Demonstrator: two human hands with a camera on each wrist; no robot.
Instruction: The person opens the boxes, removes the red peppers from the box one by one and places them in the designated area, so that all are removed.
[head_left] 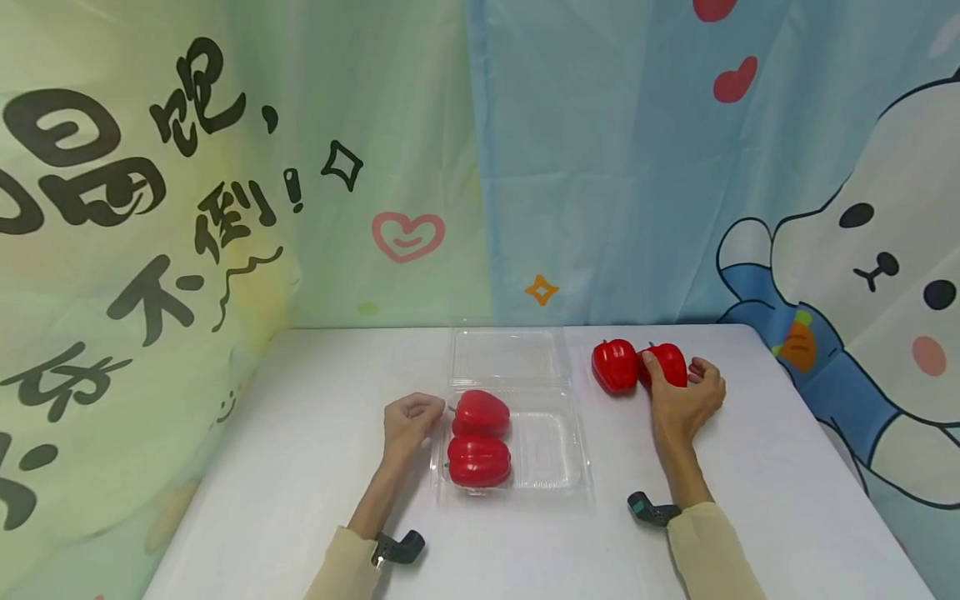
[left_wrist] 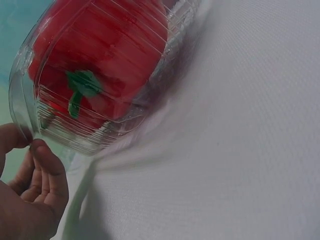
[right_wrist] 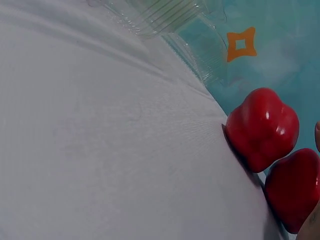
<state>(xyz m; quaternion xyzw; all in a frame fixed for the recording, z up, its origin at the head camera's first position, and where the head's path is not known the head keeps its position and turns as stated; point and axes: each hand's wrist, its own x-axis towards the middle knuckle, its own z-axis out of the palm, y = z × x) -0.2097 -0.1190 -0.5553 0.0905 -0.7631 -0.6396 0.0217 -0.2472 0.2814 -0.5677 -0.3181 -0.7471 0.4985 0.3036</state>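
Observation:
A clear plastic clamshell container (head_left: 551, 454) lies open on the white table, its lid (head_left: 508, 357) folded back. Two red bell peppers (head_left: 480, 412) (head_left: 478, 460) fill its left half. My left hand (head_left: 427, 408) is at the container's left rim with curled fingers; in the left wrist view the left hand (left_wrist: 31, 145) pinches that rim beside a boxed pepper (left_wrist: 100, 55). To the right, two more peppers sit on the table. My right hand (head_left: 673, 377) grips the right one (head_left: 667, 360), thumb between it and its neighbour (head_left: 615, 365). The right wrist view shows both, the held pepper (right_wrist: 292, 187) and the free one (right_wrist: 262, 127).
A white cloth covers the table (head_left: 300, 467). Printed curtains (head_left: 600, 167) hang close behind and to the left. The container's right half holds nothing. A small black camera sits on each wrist.

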